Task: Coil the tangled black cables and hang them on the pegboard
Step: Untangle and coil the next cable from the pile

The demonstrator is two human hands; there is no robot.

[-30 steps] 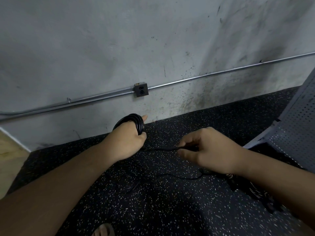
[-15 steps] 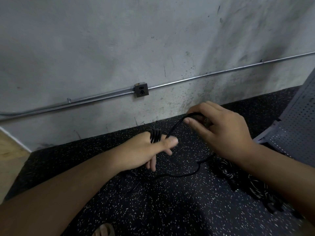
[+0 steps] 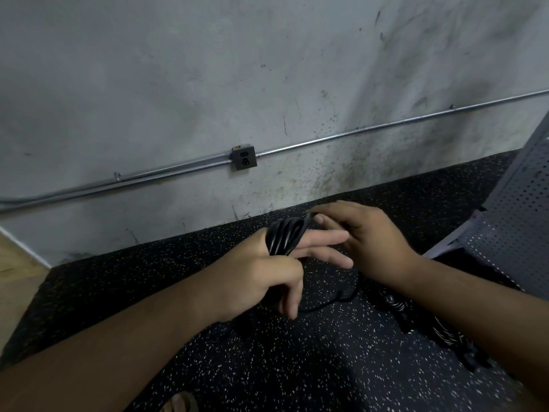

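Note:
Several loops of black cable (image 3: pixel 283 237) are wound round my left hand (image 3: pixel 267 275), whose fingers point right and mostly straight. My right hand (image 3: pixel 368 242) pinches the cable's free run just right of the loops, at the top of the coil. The loose tail of the cable (image 3: pixel 332 301) trails on the floor under both hands. A second bundle of black cables with white flecks (image 3: pixel 421 319) lies on the floor under my right forearm. The grey perforated pegboard (image 3: pixel 517 221) leans at the right edge.
The floor is black speckled rubber mat (image 3: pixel 297 367). A concrete wall (image 3: pixel 237 69) rises behind, with a metal conduit (image 3: pixel 356 133) and a socket box (image 3: pixel 244 158). Wooden flooring (image 3: pixel 12 272) shows at far left. A sandalled foot (image 3: pixel 178 404) is at the bottom edge.
My right hand has come down and left, laying another turn of cable onto the loops round my left hand. My left hand has turned, its fingers now stretched out to the right.

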